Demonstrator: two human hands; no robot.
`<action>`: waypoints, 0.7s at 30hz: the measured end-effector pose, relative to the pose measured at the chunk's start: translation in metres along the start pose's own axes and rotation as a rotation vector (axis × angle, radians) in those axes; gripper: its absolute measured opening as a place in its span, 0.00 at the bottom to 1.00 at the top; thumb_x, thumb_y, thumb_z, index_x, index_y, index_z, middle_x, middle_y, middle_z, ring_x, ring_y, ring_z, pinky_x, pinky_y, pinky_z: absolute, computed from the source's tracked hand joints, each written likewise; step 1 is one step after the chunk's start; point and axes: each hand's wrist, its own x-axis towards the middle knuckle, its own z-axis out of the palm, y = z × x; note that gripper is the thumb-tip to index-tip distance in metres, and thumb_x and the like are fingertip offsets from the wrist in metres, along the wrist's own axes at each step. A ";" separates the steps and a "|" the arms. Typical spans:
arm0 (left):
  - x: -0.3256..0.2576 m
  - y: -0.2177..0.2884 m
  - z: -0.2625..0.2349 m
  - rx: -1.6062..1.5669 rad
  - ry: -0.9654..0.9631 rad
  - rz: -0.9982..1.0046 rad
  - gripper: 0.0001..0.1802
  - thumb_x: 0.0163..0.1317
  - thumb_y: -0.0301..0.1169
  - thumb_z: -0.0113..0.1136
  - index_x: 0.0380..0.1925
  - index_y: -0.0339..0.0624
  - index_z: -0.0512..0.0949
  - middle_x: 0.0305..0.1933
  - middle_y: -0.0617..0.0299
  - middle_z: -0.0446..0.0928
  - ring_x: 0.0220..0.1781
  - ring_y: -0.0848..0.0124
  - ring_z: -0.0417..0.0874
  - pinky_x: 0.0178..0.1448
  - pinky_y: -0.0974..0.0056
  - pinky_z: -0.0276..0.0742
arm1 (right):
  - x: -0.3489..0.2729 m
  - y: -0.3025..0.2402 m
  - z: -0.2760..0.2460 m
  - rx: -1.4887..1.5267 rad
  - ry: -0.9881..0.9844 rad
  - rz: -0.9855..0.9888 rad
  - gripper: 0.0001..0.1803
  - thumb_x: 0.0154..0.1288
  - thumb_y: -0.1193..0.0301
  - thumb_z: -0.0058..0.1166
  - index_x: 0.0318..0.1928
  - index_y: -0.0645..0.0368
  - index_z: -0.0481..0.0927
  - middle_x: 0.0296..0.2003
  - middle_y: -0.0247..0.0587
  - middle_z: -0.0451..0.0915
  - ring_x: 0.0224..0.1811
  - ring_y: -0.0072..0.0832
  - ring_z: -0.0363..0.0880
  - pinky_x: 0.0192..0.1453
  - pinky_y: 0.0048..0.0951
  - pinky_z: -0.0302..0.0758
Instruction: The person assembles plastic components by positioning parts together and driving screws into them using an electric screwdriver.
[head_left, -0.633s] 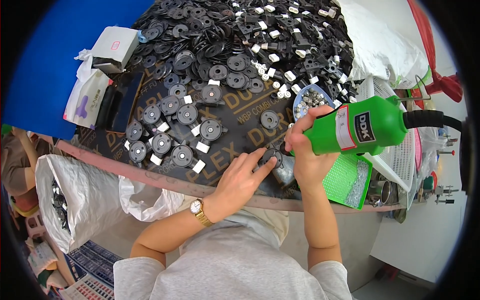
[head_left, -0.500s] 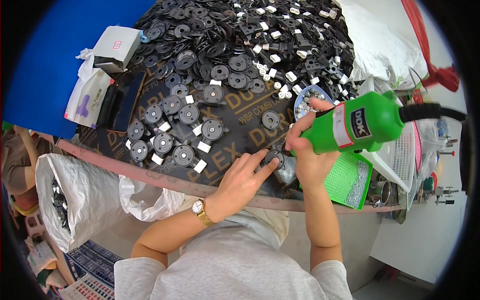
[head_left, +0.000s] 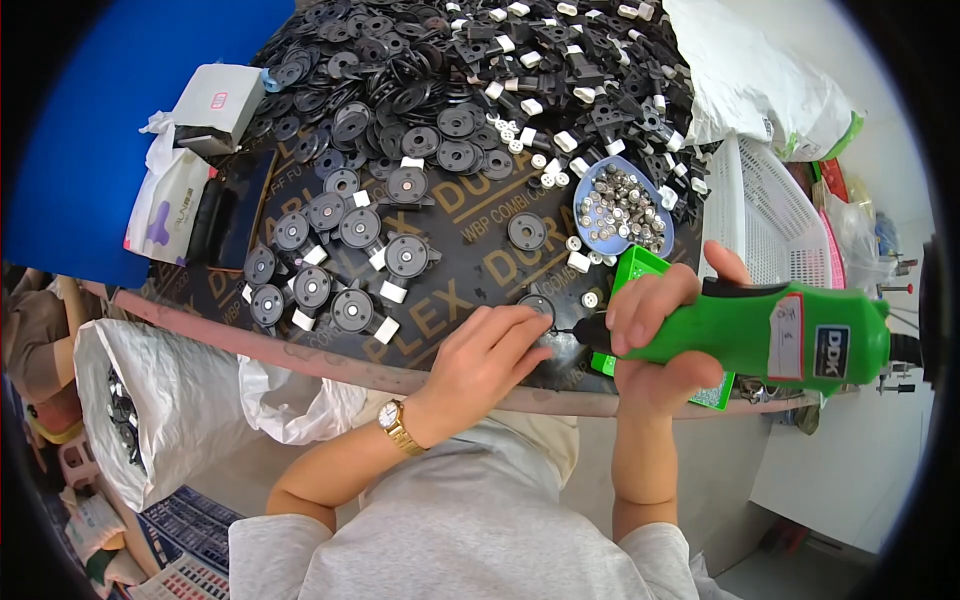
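Observation:
My right hand grips a green electric screwdriver, held level with its tip pointing left at a black round disc part near the table's front edge. My left hand, with a gold watch on the wrist, rests on the dark board and pinches that disc from the near side. A blue dish of small metal screws lies just beyond the tool. To the left stands a group of finished black discs with white blocks.
A big heap of black discs and white blocks covers the far table. White boxes and a phone lie left. A white basket and a green tray are right. White sacks hang below the edge.
The screwdriver has swung from an upward tilt to level and come lower, its tip now at the disc. My left hand stays on the disc.

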 end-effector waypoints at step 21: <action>-0.007 0.021 -0.013 -1.117 -0.207 -0.765 0.09 0.60 0.26 0.58 0.41 0.35 0.78 0.38 0.61 0.81 0.39 0.80 0.79 0.40 0.76 0.74 | -0.006 -0.037 -0.011 0.489 -0.029 -0.185 0.46 0.57 0.40 0.50 0.65 0.58 0.54 0.23 0.35 0.67 0.16 0.22 0.64 0.26 0.26 0.63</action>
